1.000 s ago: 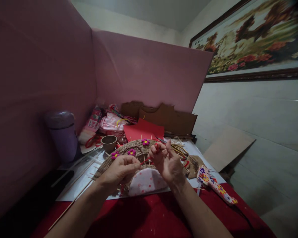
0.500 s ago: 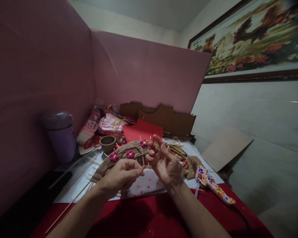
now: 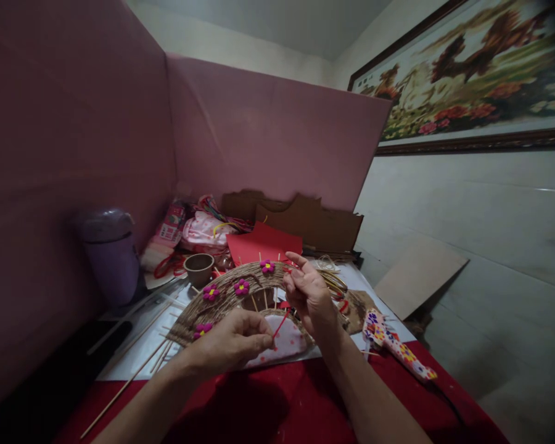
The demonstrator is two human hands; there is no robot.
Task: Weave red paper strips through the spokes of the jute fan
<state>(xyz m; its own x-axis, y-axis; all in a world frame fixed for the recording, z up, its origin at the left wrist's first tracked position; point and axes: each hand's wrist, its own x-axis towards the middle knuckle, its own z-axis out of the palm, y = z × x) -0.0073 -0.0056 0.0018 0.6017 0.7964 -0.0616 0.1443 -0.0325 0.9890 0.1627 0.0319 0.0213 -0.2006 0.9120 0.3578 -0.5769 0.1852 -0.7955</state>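
Pink boards [image 3: 97,123] wall off the back and left of a cluttered craft table, with a big framed picture [image 3: 467,68] on the wall to the right. Up front is a red cloth [image 3: 277,413], then a white sheet [image 3: 134,361] under the main piece: a half-round woven arch [image 3: 222,295] of brown twine wrapped around thin sticks, dotted with little pink flowers [image 3: 241,287]. A purple jar [image 3: 111,253] sits off to the left, brown cardboard [image 3: 305,219] and red paper [image 3: 263,240] at the back, a small brown cup [image 3: 198,266] near the arch, and a flower-patterned glue gun [image 3: 398,345] lies at the right.

The left hand [image 3: 234,345] is closed in a pinch, thumb and fingertips holding the low end of a thin red cord [image 3: 281,320] just in front of the arch. The right hand [image 3: 309,293] is raised over the arch's right side, fingers loosely curled with the forefinger sticking out; it seems to hold the cord's upper end, though the grip itself is hard to make out.

Looks like the cord is being worked between the sticks, so best bet is keeping it taut between both hands and seating it snug against the twine without bending the sticks.
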